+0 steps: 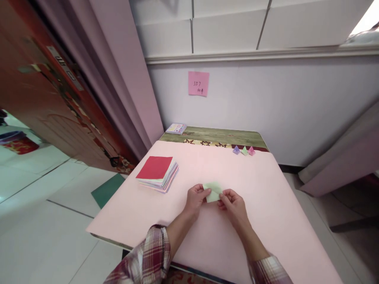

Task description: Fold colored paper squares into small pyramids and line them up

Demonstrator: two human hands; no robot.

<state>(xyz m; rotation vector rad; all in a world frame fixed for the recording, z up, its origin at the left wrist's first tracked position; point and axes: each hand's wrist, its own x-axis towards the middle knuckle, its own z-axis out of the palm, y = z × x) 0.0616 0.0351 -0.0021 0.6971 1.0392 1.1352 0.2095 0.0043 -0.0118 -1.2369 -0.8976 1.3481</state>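
Note:
A small light-green piece of folded paper [213,192] is held between both hands over the pink-covered table [189,165]. My left hand [196,200] pinches its left edge, thumb on top. At the lower right edge, the thumb and fingers of my right hand [232,202] close on the same paper. The fingers behind it are partly hidden. To the left lies a stack of coloured paper squares [156,170] with a red sheet on top. Small folded paper pieces stand near the far right edge: a purple one [236,150], a green one [244,150] and a pink one [251,150].
A small pile of printed cards or booklets [176,128] sits at the table's back left corner. Behind is a wall with a pink note [198,83] on it. A red door [59,98] and curtain [121,67] stand left; a green sheet [107,190] lies on the floor.

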